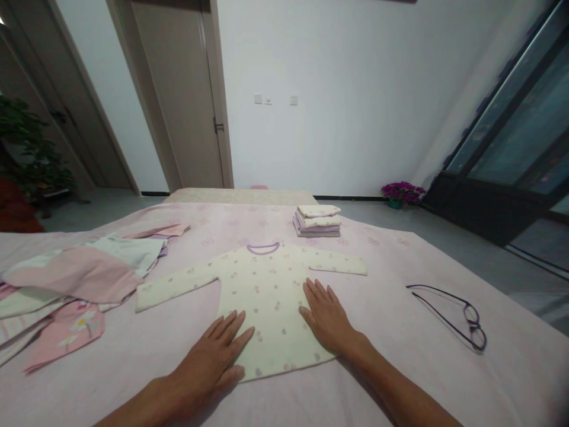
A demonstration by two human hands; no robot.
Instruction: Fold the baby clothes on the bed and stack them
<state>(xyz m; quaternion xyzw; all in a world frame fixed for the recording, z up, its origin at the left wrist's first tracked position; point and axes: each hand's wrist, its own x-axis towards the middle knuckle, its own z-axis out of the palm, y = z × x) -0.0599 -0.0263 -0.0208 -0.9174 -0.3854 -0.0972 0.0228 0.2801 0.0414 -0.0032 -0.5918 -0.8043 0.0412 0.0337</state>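
Note:
A small cream long-sleeved shirt [267, 296] with a scattered print and a purple neckline lies spread flat on the pink bed cover [382, 379]. Its neck points away from me and both sleeves stretch out sideways. My left hand [217, 353] rests flat over the shirt's lower left edge, fingers extended and slightly apart. On the right side edge, a bit higher up, my right hand [326, 314] also lies flat with its fingers stretched. Neither hand grasps the fabric.
A neat stack of folded clothes [317, 222] sits beyond the right sleeve. To the left is a loose heap of pink and white clothes [80, 273]. Dark-framed glasses [471, 323] lie at the right. Purple flowers [402, 193] stand on the floor near the wall.

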